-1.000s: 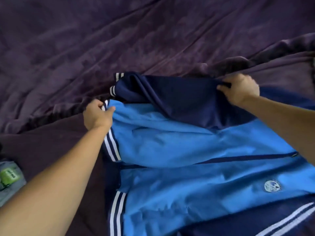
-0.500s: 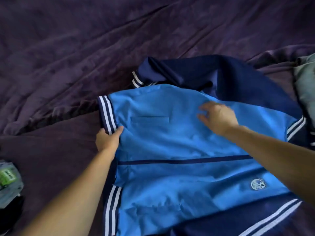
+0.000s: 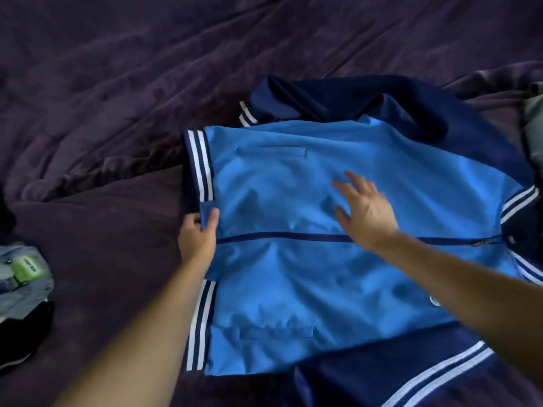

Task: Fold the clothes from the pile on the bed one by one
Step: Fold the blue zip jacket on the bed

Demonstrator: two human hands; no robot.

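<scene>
A light blue track jacket (image 3: 293,277) with navy sleeves and white-striped cuffs lies front up on the purple bed cover (image 3: 117,83), its zipper running left to right. My left hand (image 3: 198,233) pinches the jacket's hem at the left end of the zipper. My right hand (image 3: 364,210) is spread flat, fingers straight, on the blue front just above the zipper. One navy sleeve (image 3: 367,104) lies bunched behind the body; the other (image 3: 396,365) lies along the near edge.
Grey and black clothing with a green label (image 3: 23,274) lies at the left edge. A grey-green garment (image 3: 533,124) shows at the right edge. The crumpled purple cover stretches away beyond the jacket.
My right hand let go of the navy sleeve and came down flat on the blue front. My left hand slid along the hem to the zipper end. The jacket now lies flatter.
</scene>
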